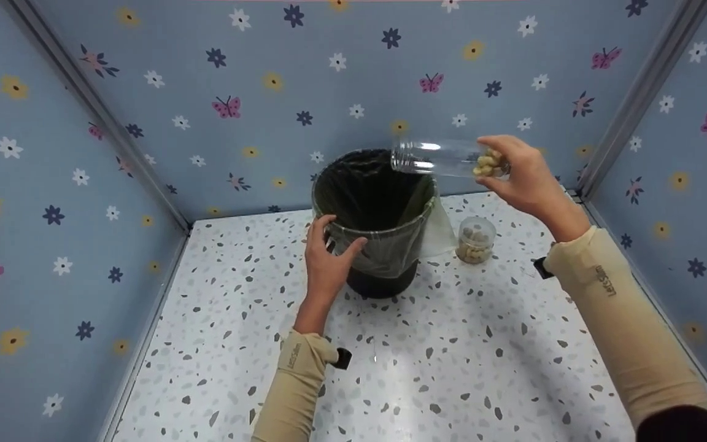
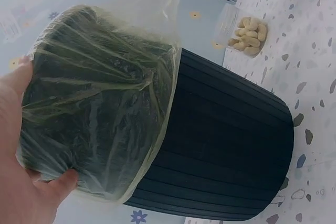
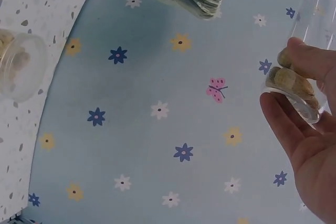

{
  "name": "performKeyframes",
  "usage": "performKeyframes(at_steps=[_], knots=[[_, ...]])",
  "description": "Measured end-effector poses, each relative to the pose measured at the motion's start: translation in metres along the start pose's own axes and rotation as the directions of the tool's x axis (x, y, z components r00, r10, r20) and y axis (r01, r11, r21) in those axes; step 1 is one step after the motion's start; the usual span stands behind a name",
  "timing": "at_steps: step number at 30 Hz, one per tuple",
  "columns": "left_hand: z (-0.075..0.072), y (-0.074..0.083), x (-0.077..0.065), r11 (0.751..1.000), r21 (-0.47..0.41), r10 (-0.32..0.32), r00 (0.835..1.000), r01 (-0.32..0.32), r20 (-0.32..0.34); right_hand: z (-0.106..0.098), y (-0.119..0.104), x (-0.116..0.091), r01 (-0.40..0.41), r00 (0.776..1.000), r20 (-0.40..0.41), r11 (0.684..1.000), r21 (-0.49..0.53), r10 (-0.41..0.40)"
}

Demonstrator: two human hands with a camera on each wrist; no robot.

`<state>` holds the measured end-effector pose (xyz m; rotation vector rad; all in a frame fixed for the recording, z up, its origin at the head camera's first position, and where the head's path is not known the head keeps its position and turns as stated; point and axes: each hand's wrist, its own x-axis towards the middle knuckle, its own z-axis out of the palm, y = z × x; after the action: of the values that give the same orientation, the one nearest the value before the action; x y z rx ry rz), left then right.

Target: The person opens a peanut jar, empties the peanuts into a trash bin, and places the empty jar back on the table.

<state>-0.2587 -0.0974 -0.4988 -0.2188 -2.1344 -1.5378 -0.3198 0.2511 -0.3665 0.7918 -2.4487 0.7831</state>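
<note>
A black trash bin [image 1: 384, 286] stands on the table, with a thin translucent yellowish bag [image 2: 105, 98] lining it and folded over its rim. The left hand [image 1: 326, 261] holds the bin by its near left rim, thumb on the bag outside. In the right hand [image 1: 526, 178] is a clear jar [image 1: 442, 158], gripped round its base and lying nearly level. Its open mouth is over the right part of the bin's opening. Several unshelled peanuts [image 1: 488, 164] are at the jar's base end, partly hidden by the fingers. The bin's bottom inside is too dark to make out.
A second clear jar [image 1: 476, 236], shorter and holding several peanuts [image 2: 249, 35], stands right of the bin. A loose corner of the bag [image 1: 439, 233] hangs toward it. Flowered blue panels [image 1: 353, 80] enclose the speckled white table [image 1: 439, 368] at the back and both sides.
</note>
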Motion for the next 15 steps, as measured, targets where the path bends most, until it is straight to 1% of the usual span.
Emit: performKeyframes(at_steps=[3, 6, 11, 15], knots=[[0.0029, -0.0011, -0.0009, 1.000, 0.006, 0.013, 0.999, -0.013, -0.030, -0.0010, 0.0021, 0.0003, -0.030, 0.999, 0.041, 0.999, -0.019, 0.031], [0.0045, -0.0026, -0.0016, 1.000, 0.011, 0.021, 0.998, -0.021, -0.051, -0.0007, 0.0042, -0.0004, -0.040, 0.997, 0.062, 0.999, -0.024, 0.041], [0.0048, -0.0030, -0.0013, 0.999, 0.009, 0.045, 0.997, -0.045, -0.064, -0.0009, 0.0071, -0.0013, -0.022, 0.998, 0.065, 0.999, -0.037, 0.025], [0.0052, -0.0036, -0.0004, 0.998, 0.025, 0.066, 0.996, -0.065, -0.060, -0.0025, 0.0083, 0.0002, 0.002, 0.998, 0.067, 0.996, -0.092, 0.004]])
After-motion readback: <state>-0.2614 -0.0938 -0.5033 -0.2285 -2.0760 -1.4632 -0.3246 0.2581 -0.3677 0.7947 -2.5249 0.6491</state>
